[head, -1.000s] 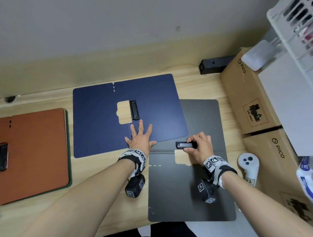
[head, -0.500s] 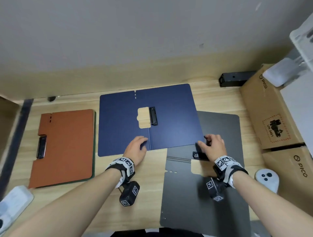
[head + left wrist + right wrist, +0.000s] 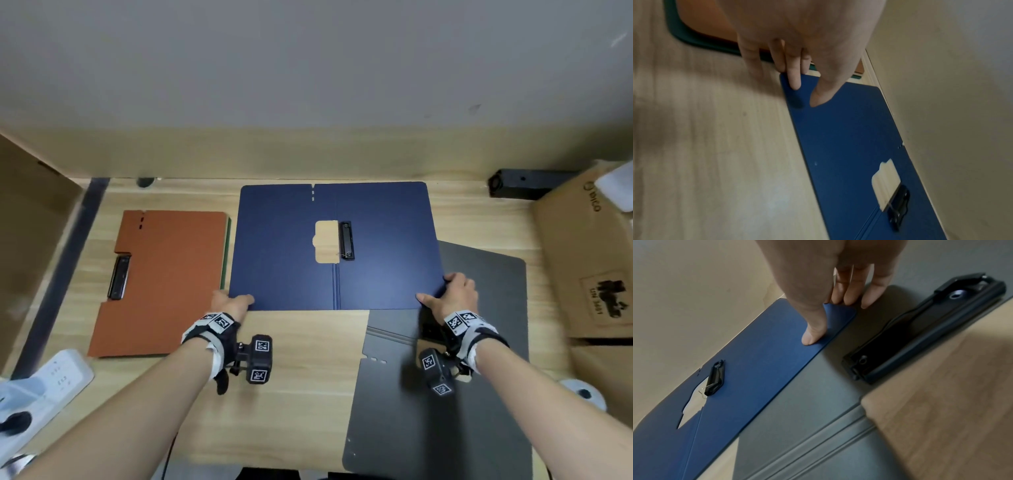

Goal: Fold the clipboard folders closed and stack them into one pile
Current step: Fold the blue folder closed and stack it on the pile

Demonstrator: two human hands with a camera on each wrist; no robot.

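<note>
While the blue folder (image 3: 335, 246) lies open, I see my left hand (image 3: 229, 303) pinching its near-left corner. My right hand (image 3: 448, 296) pinches its near-right corner, over the grey folder (image 3: 479, 394)

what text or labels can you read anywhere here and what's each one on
"PICO", a brand mark seen sideways, on the cardboard box at the right edge.
"UN 3481", in a stamped label further down that box's side; blurred, so this is a likely reading.
Square coded markers, no words, on the wrist bands.
Small print on the white power strip: too blurred to read.
The folders carry no text.
</note>
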